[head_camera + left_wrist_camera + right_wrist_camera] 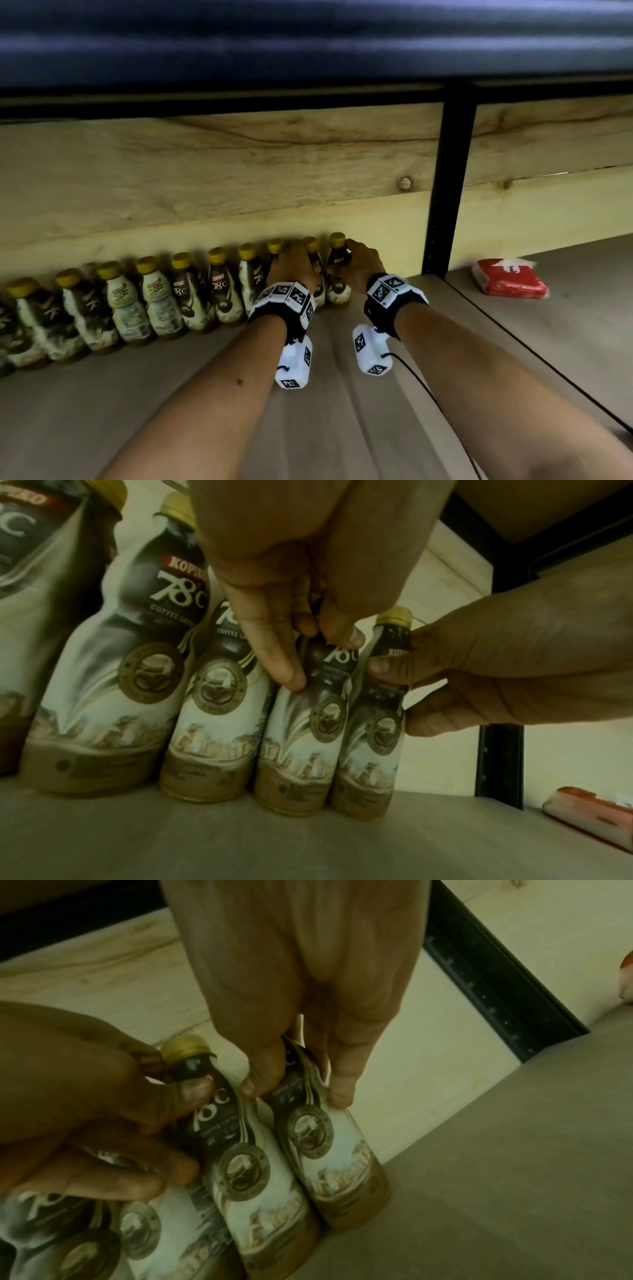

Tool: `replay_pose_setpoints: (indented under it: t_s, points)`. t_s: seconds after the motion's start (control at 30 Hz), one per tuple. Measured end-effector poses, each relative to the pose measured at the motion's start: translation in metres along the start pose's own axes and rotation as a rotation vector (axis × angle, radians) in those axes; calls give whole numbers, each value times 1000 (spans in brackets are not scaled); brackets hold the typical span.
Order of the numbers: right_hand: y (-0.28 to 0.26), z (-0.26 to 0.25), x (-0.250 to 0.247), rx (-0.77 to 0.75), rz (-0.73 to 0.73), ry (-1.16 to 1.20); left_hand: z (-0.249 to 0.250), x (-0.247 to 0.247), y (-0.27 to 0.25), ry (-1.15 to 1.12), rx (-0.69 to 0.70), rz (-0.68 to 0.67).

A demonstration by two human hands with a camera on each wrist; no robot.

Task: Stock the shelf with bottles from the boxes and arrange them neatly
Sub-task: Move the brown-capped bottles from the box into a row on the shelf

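Shelf: a pale wooden shelf board with a plank back wall and a black metal upright, which serves as the landmark here.
Bottle row: Kopiko 78°C coffee latte bottles with gold caps stand upright in one line along the back wall, running left from the upright, each touching the next.
End bottle: the last bottle is the one nearest the upright, on its left, standing on the shelf and touching its neighbour.
Neighbour bottle: the second bottle from the end stands just left of the end bottle.
Right hand: the right hand grips the end bottle high on its body, thumb and fingers curled round it.
Left hand: the left hand holds the neighbour bottle near the neck, thumb and fingers pinching its upper part.
Red pack: a red soft packet lies flat on the shelf to the right of the upright, well apart from the bottles.
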State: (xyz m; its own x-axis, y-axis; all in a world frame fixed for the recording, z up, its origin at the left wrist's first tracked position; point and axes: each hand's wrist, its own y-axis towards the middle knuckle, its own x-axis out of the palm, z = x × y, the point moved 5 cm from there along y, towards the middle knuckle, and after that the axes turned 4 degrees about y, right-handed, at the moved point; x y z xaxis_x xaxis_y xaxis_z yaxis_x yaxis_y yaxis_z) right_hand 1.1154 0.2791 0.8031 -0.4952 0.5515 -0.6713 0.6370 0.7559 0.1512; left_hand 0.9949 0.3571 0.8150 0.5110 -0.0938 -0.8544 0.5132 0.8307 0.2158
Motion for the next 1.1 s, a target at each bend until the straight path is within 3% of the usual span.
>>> replay_pose_setpoints:
  t_s: [0.2, 0.37, 0.63, 0.73, 0.87, 1.1]
  points:
    - [7, 3, 4, 3, 35, 17, 5, -1, 0, 73, 35, -67]
    - [3, 1, 3, 26, 32, 46, 8, -36, -21, 9, 121, -58]
    - [-30, -12, 5, 96, -48, 11, -41, -72, -76, 125, 154, -103]
    - [-64, -29, 8, -33, -130, -155, -69, -69, -99, 132, 103, -182]
    - [-131, -56, 21, -75, -360, -422, -98, -66, -146, 125, 79, -356]
    - [-273, -108, 78, -159, -582, -475, -157, -92, -241, 102, 127, -472]
